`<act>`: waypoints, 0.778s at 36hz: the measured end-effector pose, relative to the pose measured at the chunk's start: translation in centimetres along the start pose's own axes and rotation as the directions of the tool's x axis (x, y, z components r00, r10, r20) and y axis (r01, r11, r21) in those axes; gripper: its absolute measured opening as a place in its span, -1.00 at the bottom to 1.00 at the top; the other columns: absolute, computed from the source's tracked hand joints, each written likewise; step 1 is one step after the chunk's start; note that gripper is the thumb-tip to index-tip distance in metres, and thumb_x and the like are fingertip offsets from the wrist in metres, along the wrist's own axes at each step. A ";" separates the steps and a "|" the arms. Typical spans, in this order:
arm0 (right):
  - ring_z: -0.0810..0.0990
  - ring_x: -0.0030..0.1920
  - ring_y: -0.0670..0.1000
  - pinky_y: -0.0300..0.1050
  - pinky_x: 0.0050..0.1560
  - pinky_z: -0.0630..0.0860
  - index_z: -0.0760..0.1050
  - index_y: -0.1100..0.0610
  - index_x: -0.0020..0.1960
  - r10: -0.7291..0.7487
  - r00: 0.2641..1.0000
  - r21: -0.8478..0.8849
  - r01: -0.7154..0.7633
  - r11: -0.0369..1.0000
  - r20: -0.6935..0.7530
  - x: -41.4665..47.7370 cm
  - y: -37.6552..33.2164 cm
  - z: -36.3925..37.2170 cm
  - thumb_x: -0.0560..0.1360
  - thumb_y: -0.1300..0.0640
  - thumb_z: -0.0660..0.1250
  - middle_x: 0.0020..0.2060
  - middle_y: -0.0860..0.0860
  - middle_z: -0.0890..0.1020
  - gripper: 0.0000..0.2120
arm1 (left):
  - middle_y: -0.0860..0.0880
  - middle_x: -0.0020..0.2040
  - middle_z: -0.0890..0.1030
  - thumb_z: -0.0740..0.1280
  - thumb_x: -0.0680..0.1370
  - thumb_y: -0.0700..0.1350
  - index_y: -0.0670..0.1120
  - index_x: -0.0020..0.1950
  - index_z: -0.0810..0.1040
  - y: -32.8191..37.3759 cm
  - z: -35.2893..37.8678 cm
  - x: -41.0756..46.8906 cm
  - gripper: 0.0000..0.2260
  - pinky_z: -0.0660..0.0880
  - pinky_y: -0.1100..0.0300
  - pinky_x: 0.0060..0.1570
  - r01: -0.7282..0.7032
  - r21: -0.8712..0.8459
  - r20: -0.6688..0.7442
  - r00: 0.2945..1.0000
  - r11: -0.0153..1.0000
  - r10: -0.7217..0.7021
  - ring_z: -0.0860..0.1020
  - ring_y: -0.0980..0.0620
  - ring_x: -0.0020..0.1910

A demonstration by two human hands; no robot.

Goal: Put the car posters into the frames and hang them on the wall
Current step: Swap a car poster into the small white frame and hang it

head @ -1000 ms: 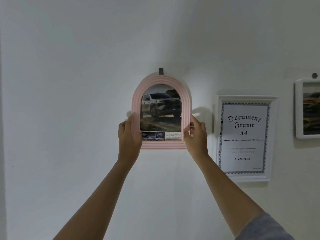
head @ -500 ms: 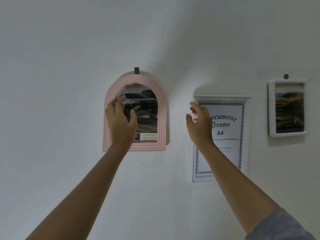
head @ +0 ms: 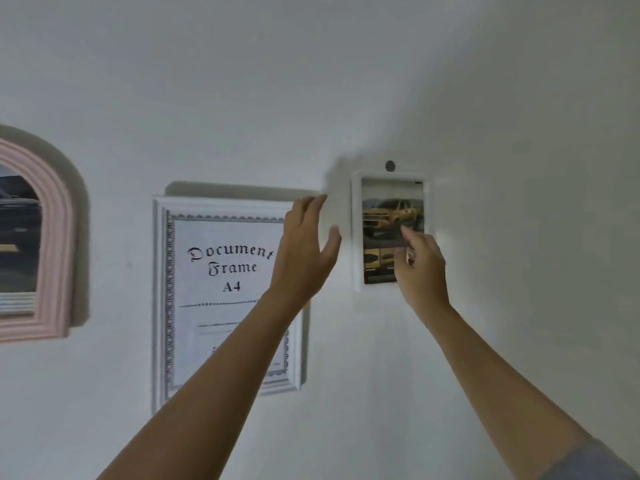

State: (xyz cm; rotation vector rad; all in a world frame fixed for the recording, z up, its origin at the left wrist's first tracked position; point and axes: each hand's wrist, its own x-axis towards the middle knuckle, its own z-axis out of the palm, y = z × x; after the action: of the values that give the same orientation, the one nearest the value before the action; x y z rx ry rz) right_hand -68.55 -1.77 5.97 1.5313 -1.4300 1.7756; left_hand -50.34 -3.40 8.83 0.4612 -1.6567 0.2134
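A small white frame [head: 356,237] with a yellow car poster [head: 391,209] hangs on the wall from a dark round hook [head: 390,165]. My right hand [head: 420,268] is raised in front of its lower right part, fingers loosely bent and holding nothing. My left hand [head: 306,251] is lifted just left of that frame, fingers spread and empty, in front of a large white A4 document frame [head: 159,292]. A pink arched frame [head: 57,244] with a truck poster hangs at the far left, partly cut off by the view's edge.
The three frames hang in a row on a plain white wall [head: 519,237]. Bare wall lies to the right of the small white frame and below all of them.
Both hands let go of the pink arched frame, which stays hanging, and moved right. The view swung right; the hands now flank the small white frame.
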 end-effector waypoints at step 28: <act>0.49 -0.04 -0.22 -0.55 -0.11 0.43 0.39 0.16 0.31 0.192 0.975 0.477 -0.117 0.871 -0.112 3.4 11.8 -0.6 0.54 0.26 0.23 0.06 0.02 0.40 -0.67 | 0.02 0.26 0.24 0.13 0.61 -0.26 -0.10 0.47 0.16 1.8 14.8 -1.6 -0.56 0.43 0.50 -0.01 0.276 -0.342 -0.114 0.937 0.898 -0.331 0.31 0.44 0.16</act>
State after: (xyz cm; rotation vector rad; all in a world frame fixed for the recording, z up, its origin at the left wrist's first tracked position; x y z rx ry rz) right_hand -79.47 -6.99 3.98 1.4762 -1.1230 2.4185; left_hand -64.37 -7.40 5.39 0.4335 -1.3961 -0.2441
